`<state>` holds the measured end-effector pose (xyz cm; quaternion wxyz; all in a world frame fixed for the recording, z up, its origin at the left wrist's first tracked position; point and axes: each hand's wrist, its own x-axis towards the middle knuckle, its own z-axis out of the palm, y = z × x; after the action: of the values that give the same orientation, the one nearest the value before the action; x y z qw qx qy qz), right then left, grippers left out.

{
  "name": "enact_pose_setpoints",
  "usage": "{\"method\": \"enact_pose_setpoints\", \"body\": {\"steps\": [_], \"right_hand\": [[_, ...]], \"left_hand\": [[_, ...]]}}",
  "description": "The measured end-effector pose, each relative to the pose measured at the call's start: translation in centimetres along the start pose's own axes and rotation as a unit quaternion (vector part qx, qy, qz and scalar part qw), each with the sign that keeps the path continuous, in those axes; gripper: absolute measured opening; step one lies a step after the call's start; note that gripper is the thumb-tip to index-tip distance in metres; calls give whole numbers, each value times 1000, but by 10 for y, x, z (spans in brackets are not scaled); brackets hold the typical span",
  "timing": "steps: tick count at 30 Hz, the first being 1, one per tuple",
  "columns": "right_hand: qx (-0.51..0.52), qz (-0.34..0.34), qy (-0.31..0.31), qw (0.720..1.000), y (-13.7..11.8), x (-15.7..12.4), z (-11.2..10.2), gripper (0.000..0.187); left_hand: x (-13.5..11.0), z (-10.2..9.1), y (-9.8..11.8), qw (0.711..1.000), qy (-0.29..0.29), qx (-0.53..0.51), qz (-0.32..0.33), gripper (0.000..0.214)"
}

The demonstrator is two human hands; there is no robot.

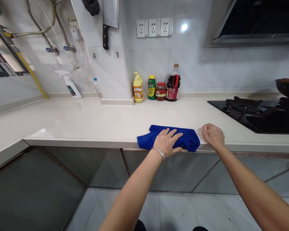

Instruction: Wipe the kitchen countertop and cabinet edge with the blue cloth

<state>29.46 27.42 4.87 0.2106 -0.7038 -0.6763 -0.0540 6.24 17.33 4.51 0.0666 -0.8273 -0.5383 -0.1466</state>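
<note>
A folded blue cloth [168,136] lies at the front edge of the white countertop [82,118], partly hanging over it. My left hand [167,141], with a silver bracelet at the wrist, presses flat on the cloth, palm down and fingers spread. To the right of the cloth, my right hand [213,134] rests on the counter, closed in a fist. Nothing shows in its fingers. A small gap separates this fist from the cloth.
Along the wall stand a yellow pump bottle [138,88], a green bottle [152,87], a red-lidded jar [161,91] and a dark sauce bottle [173,84]. A gas stove [245,110] is at right, a spray bottle [71,86] at left. A cleaver [106,37] hangs above.
</note>
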Motion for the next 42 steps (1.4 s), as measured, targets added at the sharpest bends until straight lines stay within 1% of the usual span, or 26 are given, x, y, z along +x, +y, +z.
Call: {"method": "enact_pose_setpoints", "body": {"steps": [4, 7, 11, 18, 20, 22, 25, 28, 30, 33, 37, 42], "right_hand": [[13, 20, -9, 1000, 3, 1, 2, 47], [17, 29, -12, 999, 4, 2, 4, 48], [20, 25, -9, 999, 4, 4, 5, 46], [16, 27, -11, 999, 0, 0, -1, 44], [15, 23, -11, 1000, -1, 0, -1, 43], [9, 8, -5, 1000, -1, 0, 1, 41], [-9, -29, 7, 1000, -2, 2, 4, 38], [-25, -63, 17, 998, -2, 4, 7, 36], [-27, -71, 23, 997, -2, 4, 8, 36], [-20, -67, 36, 997, -2, 3, 8, 34], [-9, -71, 38, 997, -2, 3, 7, 33], [-12, -77, 41, 996, -3, 4, 7, 33]], "left_hand": [[-11, -9, -19, 999, -19, -16, 22, 65], [-24, -20, -40, 999, -22, -23, 15, 61], [-45, -37, -73, 999, -41, -23, -14, 62], [-90, -64, -142, 995, -62, -3, -83, 72], [-98, -69, -157, 991, -72, 2, -109, 75], [-100, -71, -167, 987, -84, 8, -139, 75], [-93, -68, -174, 978, -96, 17, -187, 73], [-78, -61, -176, 964, -109, 37, -239, 71], [-65, -56, -177, 952, -115, 51, -278, 71], [-45, -51, -180, 938, -107, 68, -322, 72], [-25, -47, -188, 929, -94, 83, -348, 72], [-11, -43, -203, 926, -91, 89, -355, 74]]}}
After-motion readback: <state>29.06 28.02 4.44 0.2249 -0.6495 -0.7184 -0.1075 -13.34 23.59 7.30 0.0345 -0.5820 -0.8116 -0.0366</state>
